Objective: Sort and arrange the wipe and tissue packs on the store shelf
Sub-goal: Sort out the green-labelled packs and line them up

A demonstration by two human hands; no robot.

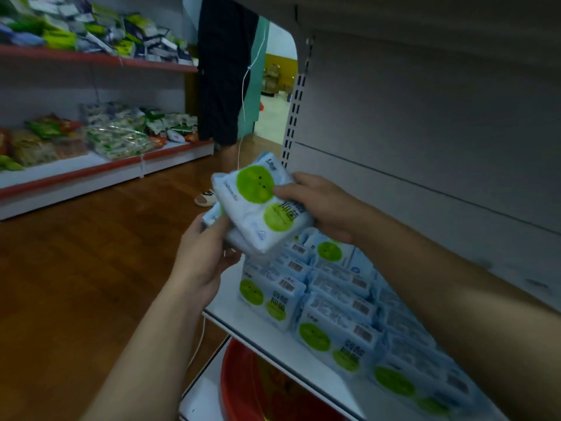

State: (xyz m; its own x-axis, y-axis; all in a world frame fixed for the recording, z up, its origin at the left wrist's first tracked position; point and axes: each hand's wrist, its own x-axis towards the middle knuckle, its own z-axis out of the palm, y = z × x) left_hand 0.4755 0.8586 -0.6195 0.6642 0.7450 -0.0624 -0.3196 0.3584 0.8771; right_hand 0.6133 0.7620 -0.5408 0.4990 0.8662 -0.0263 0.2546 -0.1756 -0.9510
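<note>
Holding a white wipe pack (pixel 261 208) printed with two green circles, the right hand (pixel 321 205) grips its right edge: the thumb lies on the face beside the upper circle and the fingers curl behind. The pack is tilted and held in the air above the left end of the white shelf (pixel 243 323), touching none of the stock below.

A second pack (pixel 209 215) peeks out under its left side. The left hand (pixel 202 259) holds that one from below, with the thumb up against the top pack's lower left corner and the fingers curled underneath.

On the shelf, matching packs (pixel 334 299) stand upright in close rows, running from near the left end back along the rear panel – green circles face the front edge, barcodes show on top. On the lower shelf, a red basin (pixel 243 384) sits near the left end.

Across the wooden floor (pixel 76 253), red-edged shelves (pixel 91 171) carry mixed snack bags. Another person (pixel 224 86) in dark shorts stands at the aisle's far end – a thin white cord (pixel 246 83) hangs beside them.
</note>
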